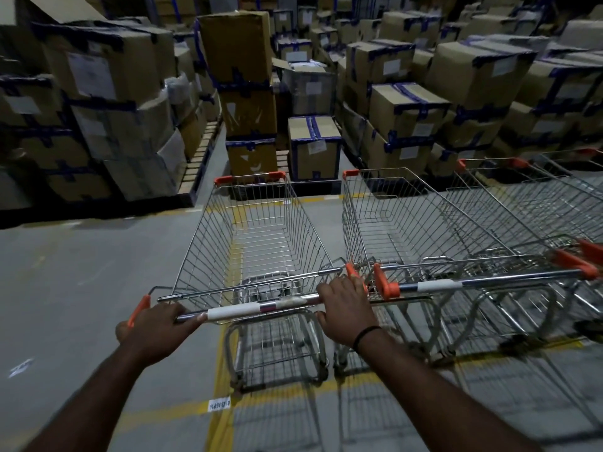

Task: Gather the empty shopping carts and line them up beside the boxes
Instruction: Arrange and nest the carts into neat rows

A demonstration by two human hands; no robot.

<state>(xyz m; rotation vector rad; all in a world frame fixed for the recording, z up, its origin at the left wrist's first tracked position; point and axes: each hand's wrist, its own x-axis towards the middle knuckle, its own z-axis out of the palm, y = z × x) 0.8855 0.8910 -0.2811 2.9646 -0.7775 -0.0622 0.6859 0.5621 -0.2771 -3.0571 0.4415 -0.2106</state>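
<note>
An empty wire shopping cart [257,236] with orange corner caps stands straight ahead, its nose toward the stacked cardboard boxes [313,148]. My left hand [160,327] grips the left end of its chrome handle bar [235,310]. My right hand [347,308] grips the right end of that bar. A second empty cart [417,223] stands close on the right, parallel, with its handle [483,282] level with mine. A third cart [538,197] sits further right, partly cut off by the frame edge.
Taped cardboard boxes on pallets [107,102] fill the back and both sides, with a narrow aisle between stacks ahead. Yellow floor lines [225,386] run under the cart. Open grey concrete floor [81,282] lies to the left.
</note>
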